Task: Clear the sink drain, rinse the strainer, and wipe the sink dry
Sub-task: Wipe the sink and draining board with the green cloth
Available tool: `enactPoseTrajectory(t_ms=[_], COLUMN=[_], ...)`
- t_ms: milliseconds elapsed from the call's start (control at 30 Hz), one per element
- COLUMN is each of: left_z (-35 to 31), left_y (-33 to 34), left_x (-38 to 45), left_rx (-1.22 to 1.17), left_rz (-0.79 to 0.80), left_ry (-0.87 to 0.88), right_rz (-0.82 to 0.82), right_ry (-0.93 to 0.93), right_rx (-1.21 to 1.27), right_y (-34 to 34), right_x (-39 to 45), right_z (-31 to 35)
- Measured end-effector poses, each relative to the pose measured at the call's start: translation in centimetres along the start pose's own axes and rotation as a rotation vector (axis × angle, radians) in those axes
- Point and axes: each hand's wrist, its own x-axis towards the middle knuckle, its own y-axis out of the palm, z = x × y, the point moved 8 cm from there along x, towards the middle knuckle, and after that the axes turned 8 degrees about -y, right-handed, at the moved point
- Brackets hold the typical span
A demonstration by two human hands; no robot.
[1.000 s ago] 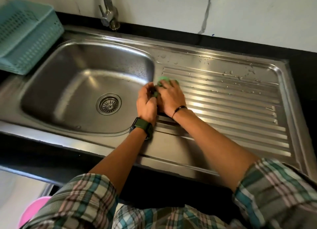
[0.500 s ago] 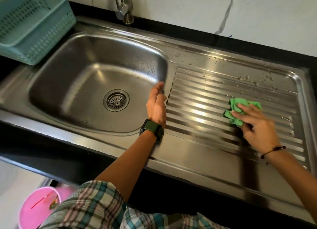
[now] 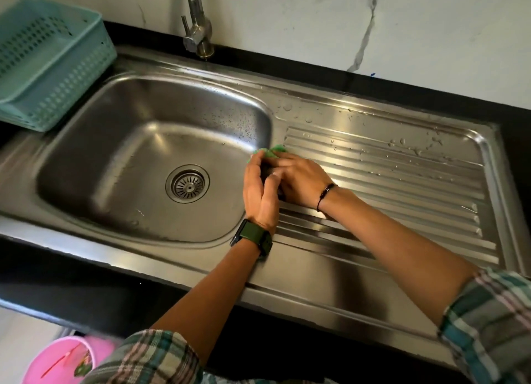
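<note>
Two hands meet at the basin's right rim: left hand point(image 3: 260, 186) and right hand point(image 3: 301, 181) together grip a green cloth point(image 3: 273, 150); droplets lie rightward on the draining board point(image 3: 402, 165).

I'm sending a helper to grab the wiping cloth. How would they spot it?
Start at the steel sink basin and go to its right rim, where the ribbed drainboard begins. Both hands meet there; the cloth is the bright green scrap peeking out beyond the fingertips.
</note>
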Motion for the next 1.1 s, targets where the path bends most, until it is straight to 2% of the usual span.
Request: enactPoseTrajectory(t_ms=[133,233,333,400,500,567,667,767,867,967,1033,1100], left_z=[-0.6,-1.0,-2.1,-2.4,-2.1,-2.0,-2.2,-2.0,-1.5,-1.1,-1.0,-1.0], left_y=[1.3,2.1,2.5,3.3,5.7,6.8,7.0,6.8,6.1,5.2,5.1,5.1], left_x=[-0.1,1.2,3.1,3.6,3.2,3.7,5.4,5.9,6.2,6.8,6.8,6.8], left_rx=[0.138,0.134,0.112,0.213,0.451,0.55,0.587,0.567,0.413,0.231,0.203,0.183], left_rz=[0.053,-0.016,-0.075,-0.004,0.253,0.355,0.317,0.272,0.223,0.185,0.19,0.187], left_ry=[0.096,0.068,0.066,0.094,0.178,0.208,0.172,0.167,0.106,0.016,0.002,-0.01], right_rz=[-0.045,-0.023,-0.066,-0.111,-0.177,-0.207,-0.207,-0.257,-0.348,-0.43,-0.412,-0.324], right_ry=[0.101,0.191,0.326,0.362,0.406,0.487,0.591,0.802,0.934,0.937,0.817,0.675], right_rx=[-0.015,-0.047,0.059,0.1,0.097,0.124,0.025,0.03,0.037,0.054,0.086,0.074], right_y=[-0.2,0.3,-0.2,-0.6,-1.0,-1.4,-2.7,-3.8,-4.5,-4.1,-3.3,-2.1], right_x=[0.3,2.0,3.2,2.3,-1.8,-6.3,-13.7,-20.8,-23.1,-20.1,-15.7,-10.0], right_z=[-1.1,-2.1,-3.3,-3.8,-5.7,-8.1,-11.8,-14.9,-15.9,-14.4,-12.1,-9.8])
